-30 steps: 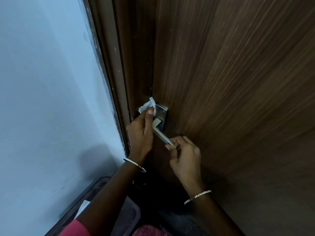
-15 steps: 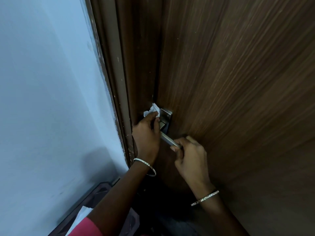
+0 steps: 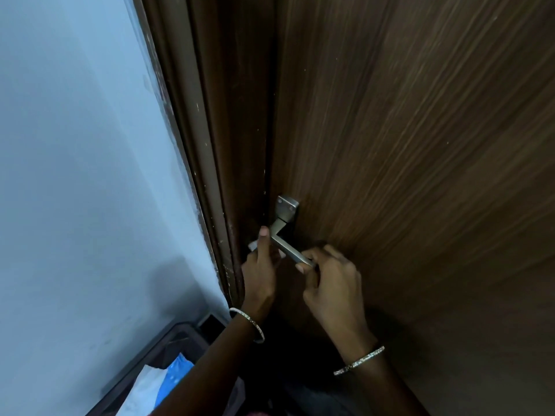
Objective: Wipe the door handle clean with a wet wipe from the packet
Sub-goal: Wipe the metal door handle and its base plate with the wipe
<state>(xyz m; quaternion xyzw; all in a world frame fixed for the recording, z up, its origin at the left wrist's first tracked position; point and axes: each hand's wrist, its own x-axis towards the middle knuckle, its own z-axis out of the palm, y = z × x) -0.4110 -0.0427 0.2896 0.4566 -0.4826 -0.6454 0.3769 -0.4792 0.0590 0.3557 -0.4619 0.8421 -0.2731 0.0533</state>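
A silver lever door handle (image 3: 289, 247) with a square backplate (image 3: 287, 209) is fixed to the dark wooden door (image 3: 405, 145). My left hand (image 3: 262, 265) holds a white wet wipe (image 3: 253, 245) against the lever near its bend; only a small corner of the wipe shows beside my fingers. My right hand (image 3: 330, 280) pinches the free end of the lever between thumb and fingers. A blue and white packet (image 3: 162, 382) lies low at the bottom left, partly hidden by my left arm.
A pale blue wall (image 3: 84, 175) fills the left side, meeting the brown door frame (image 3: 210, 145). A dark surface (image 3: 168, 340) sits below the wall beside the packet. I wear a thin bangle on each wrist.
My left hand has slid down with the wipe from the backplate to the lever's bend, uncovering the backplate. My right hand keeps its hold on the lever's end.
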